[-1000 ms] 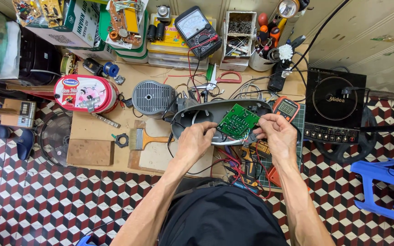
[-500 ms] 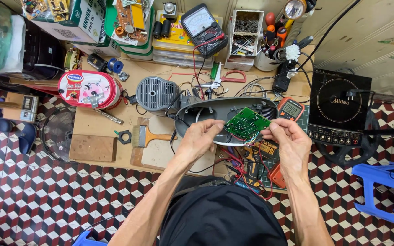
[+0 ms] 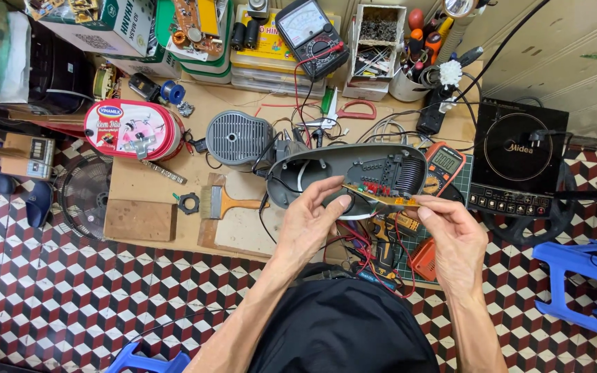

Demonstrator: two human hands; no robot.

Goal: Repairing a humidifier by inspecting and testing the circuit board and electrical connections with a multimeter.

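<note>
head view, looking down on a cluttered workbench (image 3: 160, 186). the left hand (image 3: 316, 221) and the right hand (image 3: 450, 231) each pinch 1 end of a circuit board (image 3: 380, 195), held nearly edge-on just above the open grey housing (image 3: 347, 173); both hands are closed on the board, thumbs toward the worker. red and black wires (image 3: 364, 242) run from the board down toward the lap. just right of the housing lies an orange meter (image 3: 443, 162) on a green mat (image 3: 461, 200); to the left lie a paintbrush (image 3: 226, 204) and a round grey grille (image 3: 236, 138) — well apart from the hands. a black cooktop (image 3: 516, 162) sits at far right.

risks, as judged: the board is gripped only at its edges, so a slack pinch could drop it into the housing; tilting it further could strain the wires at their solder joints — or snag them on the housing rim.
</note>
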